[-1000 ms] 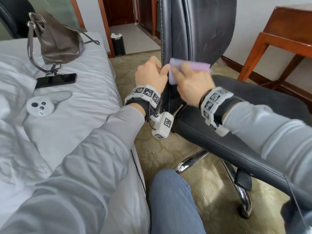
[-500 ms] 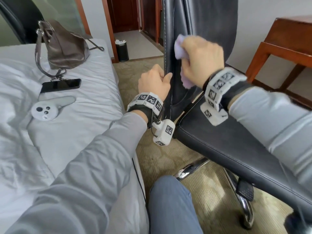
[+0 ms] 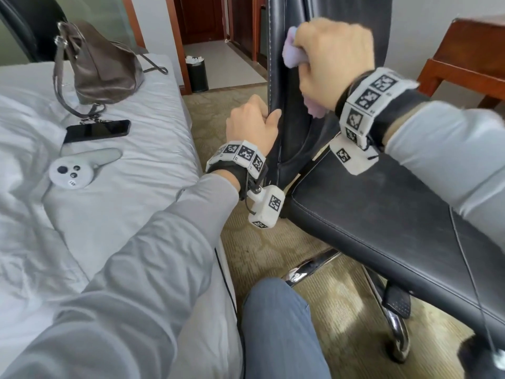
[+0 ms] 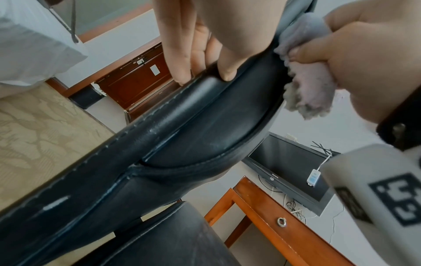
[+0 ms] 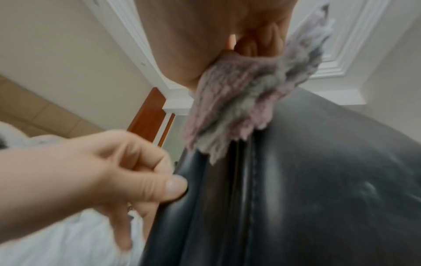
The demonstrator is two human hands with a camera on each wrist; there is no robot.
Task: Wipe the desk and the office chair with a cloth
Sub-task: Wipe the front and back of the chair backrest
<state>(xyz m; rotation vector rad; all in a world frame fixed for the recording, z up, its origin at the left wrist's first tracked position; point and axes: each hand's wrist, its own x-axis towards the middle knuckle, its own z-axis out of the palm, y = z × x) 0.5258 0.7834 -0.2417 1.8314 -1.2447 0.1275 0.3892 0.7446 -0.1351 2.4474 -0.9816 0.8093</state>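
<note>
The right hand bunches the lilac cloth against the office chair's backrest, above the left hand gripping its edge. Best press flat, stroking along the seam.

Head downward; blurry wrists perhaps upward

A patterned beige carpet covers the floor. A bed with white sheets stands at the left, off-white walls behind. Dark wooden doors open onto a pale tiled hallway, a black bin beside the doorframe.
</note>
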